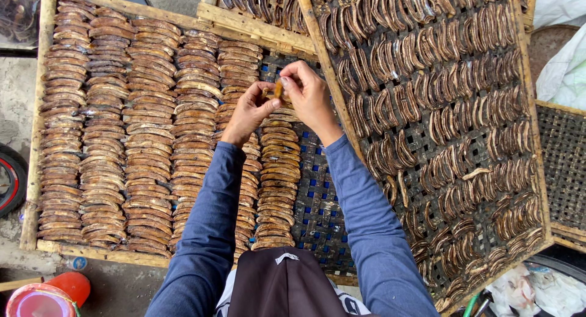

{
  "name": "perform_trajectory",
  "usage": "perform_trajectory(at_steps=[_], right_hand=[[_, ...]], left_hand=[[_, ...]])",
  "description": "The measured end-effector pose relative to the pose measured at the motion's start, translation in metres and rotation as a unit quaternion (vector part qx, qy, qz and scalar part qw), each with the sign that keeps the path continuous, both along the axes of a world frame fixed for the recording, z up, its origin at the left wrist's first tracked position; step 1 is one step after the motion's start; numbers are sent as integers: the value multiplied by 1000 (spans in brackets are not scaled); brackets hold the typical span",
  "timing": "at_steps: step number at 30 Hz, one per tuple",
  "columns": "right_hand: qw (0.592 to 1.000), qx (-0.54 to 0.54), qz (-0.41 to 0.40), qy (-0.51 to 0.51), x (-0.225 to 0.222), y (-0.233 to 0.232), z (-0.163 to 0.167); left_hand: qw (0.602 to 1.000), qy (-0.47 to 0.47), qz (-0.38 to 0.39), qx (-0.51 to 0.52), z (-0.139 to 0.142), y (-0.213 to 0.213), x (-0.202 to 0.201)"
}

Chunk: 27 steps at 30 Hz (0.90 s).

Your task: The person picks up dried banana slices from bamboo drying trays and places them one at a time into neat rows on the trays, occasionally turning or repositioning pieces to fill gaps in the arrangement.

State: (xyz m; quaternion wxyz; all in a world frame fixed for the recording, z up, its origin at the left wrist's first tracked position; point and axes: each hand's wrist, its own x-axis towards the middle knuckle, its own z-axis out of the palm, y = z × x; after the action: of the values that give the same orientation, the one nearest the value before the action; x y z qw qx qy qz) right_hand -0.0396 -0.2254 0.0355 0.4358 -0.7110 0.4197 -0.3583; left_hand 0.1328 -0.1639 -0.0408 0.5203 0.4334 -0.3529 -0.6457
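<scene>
One banana slice [279,90] pinched between left hand [249,111] and right hand [310,96], held above drying rack [317,213] far edge.

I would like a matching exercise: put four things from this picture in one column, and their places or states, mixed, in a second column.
Things:
1. small brown dried slice
2. wooden-framed mesh tray of brown overlapping slices
3. tilted wooden-framed tray of dark curled slices
4. red and pink plastic container

Places or states:
A. bottom left, on the ground
B. pinched between both hands
C. right, resting over the other tray
D. left, rows filling most of it

Pairs: 1-B, 2-D, 3-C, 4-A
</scene>
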Motion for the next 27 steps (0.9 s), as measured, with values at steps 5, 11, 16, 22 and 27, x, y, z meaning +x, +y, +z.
perform_trajectory(at_steps=[5, 11, 16, 22, 27], right_hand=[[992, 66, -73, -82, 7, -9, -20], [990, 8, -127, 63, -15, -6, -75], [977, -57, -155, 137, -25, 4, -107], [955, -110, -155, 226, -27, 9, -122], [947, -50, -176, 262, -37, 15, -123]], left_hand=[[1000, -3, 1, 21, -14, -3, 17], [964, -237, 78, 95, -33, -19, 22], [869, -487, 88, 14, -27, -28, -3], [805, -589, 77, 1, -18, -20, -15], [848, -522, 92, -15, -34, -26, -4]])
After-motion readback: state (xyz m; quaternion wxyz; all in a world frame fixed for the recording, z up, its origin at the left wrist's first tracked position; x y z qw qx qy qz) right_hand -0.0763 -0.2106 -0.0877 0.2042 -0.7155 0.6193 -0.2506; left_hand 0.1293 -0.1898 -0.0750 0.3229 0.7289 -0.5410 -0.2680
